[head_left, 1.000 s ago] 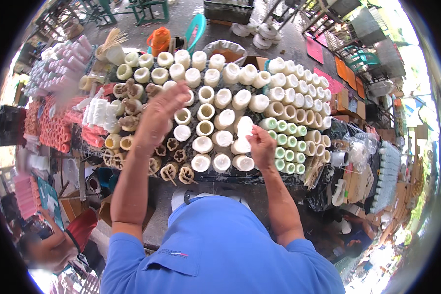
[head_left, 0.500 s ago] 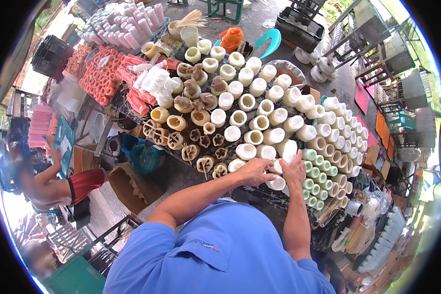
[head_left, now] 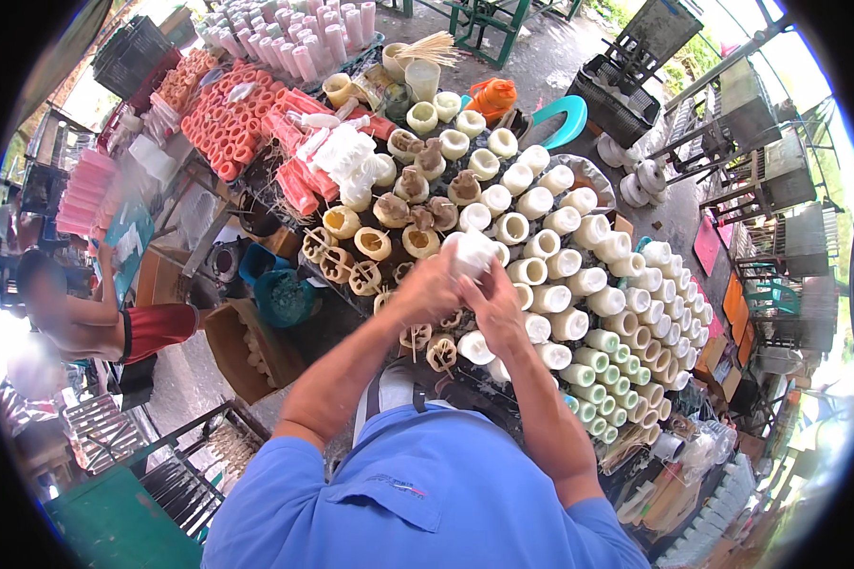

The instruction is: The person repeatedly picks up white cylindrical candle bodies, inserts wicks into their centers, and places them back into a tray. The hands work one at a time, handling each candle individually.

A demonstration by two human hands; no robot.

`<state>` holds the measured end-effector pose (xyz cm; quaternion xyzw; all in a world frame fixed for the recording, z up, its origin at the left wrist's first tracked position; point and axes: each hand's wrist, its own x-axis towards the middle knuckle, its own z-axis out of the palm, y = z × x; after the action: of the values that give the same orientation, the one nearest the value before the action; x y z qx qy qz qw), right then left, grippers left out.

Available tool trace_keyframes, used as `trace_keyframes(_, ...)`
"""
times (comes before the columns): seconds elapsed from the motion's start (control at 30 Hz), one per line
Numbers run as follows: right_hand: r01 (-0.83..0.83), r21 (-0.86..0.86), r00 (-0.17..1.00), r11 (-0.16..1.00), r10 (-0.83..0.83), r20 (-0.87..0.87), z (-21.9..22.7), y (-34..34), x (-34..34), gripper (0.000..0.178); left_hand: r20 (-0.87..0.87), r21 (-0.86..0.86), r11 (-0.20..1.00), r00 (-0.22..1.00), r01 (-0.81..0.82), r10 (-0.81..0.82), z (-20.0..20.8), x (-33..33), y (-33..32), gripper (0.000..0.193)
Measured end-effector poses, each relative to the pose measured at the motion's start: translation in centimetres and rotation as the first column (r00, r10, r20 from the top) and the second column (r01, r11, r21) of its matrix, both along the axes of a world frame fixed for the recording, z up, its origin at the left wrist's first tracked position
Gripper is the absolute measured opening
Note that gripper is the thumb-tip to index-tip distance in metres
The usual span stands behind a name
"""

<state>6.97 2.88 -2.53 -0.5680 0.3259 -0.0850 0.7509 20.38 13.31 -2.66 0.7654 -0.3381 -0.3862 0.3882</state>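
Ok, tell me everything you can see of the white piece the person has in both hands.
The white piece is a short, pale, matte cylinder that looks like the cream-white tubes standing in rows on the stall. It is lifted above those rows, near their middle. The left hand grips it from the left and the right hand from below and the right, so its lower part is hidden. Its top shows, slightly tilted. Whether it is hollow cannot be told.
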Motion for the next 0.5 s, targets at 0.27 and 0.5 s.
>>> trace_keyframes(0.27,-0.294,0.007,0.956,0.956,0.294,0.003,0.6,1.9,5.3,0.058,0.357,0.02,0.953,0.892,-0.304,0.277,-3.9,19.2,5.2,0.091)
trace_keyframes(0.5,-0.285,0.02,0.931,0.958,0.281,-0.233,-1.6,2.7,-0.5,0.055,0.585,0.028,0.984,0.801,-0.174,0.125,-12.1,18.6,5.2,0.086)
